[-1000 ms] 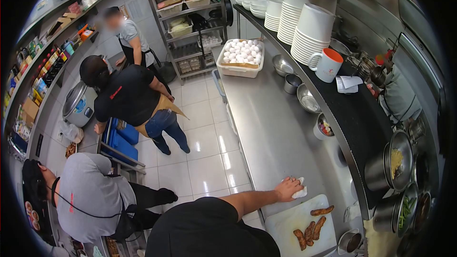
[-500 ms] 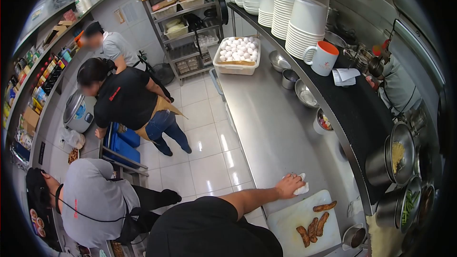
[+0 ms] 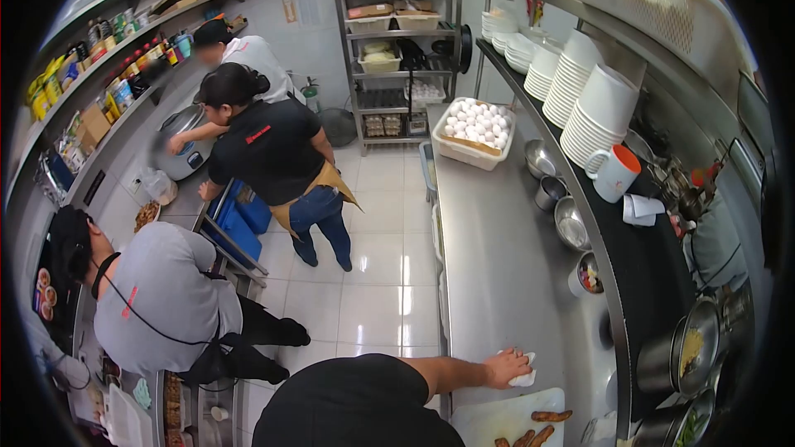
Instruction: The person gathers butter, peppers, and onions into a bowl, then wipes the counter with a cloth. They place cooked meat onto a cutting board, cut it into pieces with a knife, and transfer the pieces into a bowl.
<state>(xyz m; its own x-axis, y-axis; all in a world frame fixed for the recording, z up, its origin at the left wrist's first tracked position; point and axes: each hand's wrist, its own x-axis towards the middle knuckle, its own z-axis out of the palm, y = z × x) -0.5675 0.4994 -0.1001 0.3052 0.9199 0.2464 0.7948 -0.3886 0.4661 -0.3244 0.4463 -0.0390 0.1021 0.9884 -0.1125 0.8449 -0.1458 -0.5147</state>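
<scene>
My left hand reaches out over the steel counter, its fingers bent over a crumpled white cloth pressed against the metal. Just below it lies a white cutting board, partly cut off by the bottom of the view. On the board are several browned strips of meat, one set apart near the upper right corner. My right hand is outside the frame.
The steel counter runs away from me to a tub of eggs. Metal bowls line its right side, under a black shelf with stacked white containers and a mug. Co-workers stand on the left, one by a rice cooker.
My view has swung, so the room sits farther right and the board lower. My left hand stays on the cloth. The co-worker in black now stretches an arm to the rice cooker.
</scene>
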